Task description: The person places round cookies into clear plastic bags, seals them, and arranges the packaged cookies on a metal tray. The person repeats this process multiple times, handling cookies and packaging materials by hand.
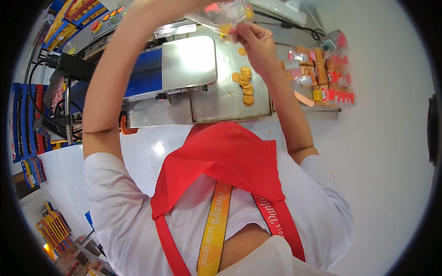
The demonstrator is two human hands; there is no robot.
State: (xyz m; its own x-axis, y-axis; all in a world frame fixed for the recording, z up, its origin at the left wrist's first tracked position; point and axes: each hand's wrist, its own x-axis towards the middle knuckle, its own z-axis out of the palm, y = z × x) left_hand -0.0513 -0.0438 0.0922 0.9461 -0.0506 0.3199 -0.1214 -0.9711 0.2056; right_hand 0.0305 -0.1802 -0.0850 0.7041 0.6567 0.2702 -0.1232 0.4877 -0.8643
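My right hand is at the top of the head view, its thumb and fingers pinching the edge of a clear plastic wrapper with pink and yellow print. My left arm reaches up to the top edge, where my left hand is partly cut off beside the wrapper, its fingers out of sight. What the wrapper contains is hard to make out. Below my right hand, a short row of round golden biscuits lies overlapping on the metal work surface. A single biscuit lies nearer the wrapper.
Packed biscuit packets are piled right of my right forearm, with a serrated strip beside them. A machine with a blue belt and a shiny metal plate stands left. Blue crates are stacked far left.
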